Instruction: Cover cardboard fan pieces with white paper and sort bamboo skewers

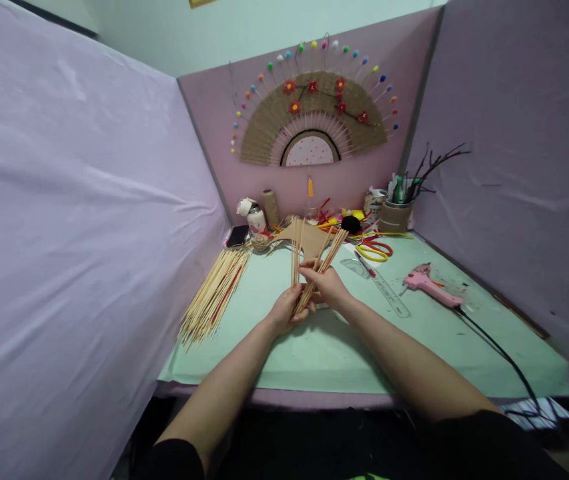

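Both my hands meet above the middle of the green mat [414, 347]. My left hand [287, 312] is closed around the lower ends of a small bundle of thin bamboo skewers [295, 248] that points up and away. My right hand [328, 285] pinches a few more skewers [331, 253], which lean to the right and cross the first bundle. A large loose pile of skewers [217, 293], some with red on them, lies on the mat to the left of my hands.
A pink glue gun [431, 285] with a black cord lies at right. A clear ruler [387, 290], yellow and red scissors [374, 251], a cardboard cutout [309, 235], a twine ball and a pen cup [395, 215] stand at the back. A decorated fan hangs on the wall.
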Tool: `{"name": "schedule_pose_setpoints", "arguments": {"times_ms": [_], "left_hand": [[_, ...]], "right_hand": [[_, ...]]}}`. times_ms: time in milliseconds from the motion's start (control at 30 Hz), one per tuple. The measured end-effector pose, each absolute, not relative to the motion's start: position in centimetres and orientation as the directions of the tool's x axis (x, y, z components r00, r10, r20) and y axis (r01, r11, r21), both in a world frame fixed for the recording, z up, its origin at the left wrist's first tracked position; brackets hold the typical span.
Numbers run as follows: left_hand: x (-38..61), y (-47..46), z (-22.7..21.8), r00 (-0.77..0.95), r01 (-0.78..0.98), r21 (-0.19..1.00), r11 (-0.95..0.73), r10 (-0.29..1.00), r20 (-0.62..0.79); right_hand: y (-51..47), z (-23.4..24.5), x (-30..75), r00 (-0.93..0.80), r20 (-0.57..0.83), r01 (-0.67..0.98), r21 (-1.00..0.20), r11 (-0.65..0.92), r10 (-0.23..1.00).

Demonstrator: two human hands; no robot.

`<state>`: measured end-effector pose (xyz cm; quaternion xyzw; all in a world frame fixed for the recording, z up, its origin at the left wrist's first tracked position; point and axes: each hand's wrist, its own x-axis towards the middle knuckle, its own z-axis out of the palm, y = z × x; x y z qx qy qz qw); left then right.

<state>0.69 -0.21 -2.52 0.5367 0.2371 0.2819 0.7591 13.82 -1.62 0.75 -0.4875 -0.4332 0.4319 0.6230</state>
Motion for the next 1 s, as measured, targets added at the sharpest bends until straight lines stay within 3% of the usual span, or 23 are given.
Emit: {"name": "schedule_pose_setpoints", "arguments": {"times_ms": [200,600,700,833,1000], "left_hand": [[0.7,-0.1,-2.6,0.723,-0.175,0.948,0.264,0.688,-0.059],[0.9,-0.1,-2.5,0.692,-0.213,0.944,0.251,0.721,-0.035],[1.0,0.0,-2.7,0.673,-0.207,0.939,0.276,0.736,-0.067],[1.0,-0.1,-2.6,0.642,-0.166,0.933,0.320,0.753,-0.144],[0.4,0.6,-2.6,0.487,-0.181,0.973,0.142,0.873,-0.037]], "right_hand": [[-1.8,1.1,13.8,0.209,0.056,-0.096,-0.992,0.077,0.976],[-1.6,0.9,13.7,0.187,0.045,-0.137,-0.988,0.071,0.981],[-1.4,0.3,13.6,0.194,0.008,-0.192,-0.980,0.046,0.981],[-1.0,-0.1,13.5,0.229,0.064,-0.316,-0.939,0.136,0.971],[-0.6,1.0,14.3,0.314,0.027,-0.561,-0.801,0.209,0.949]]}}
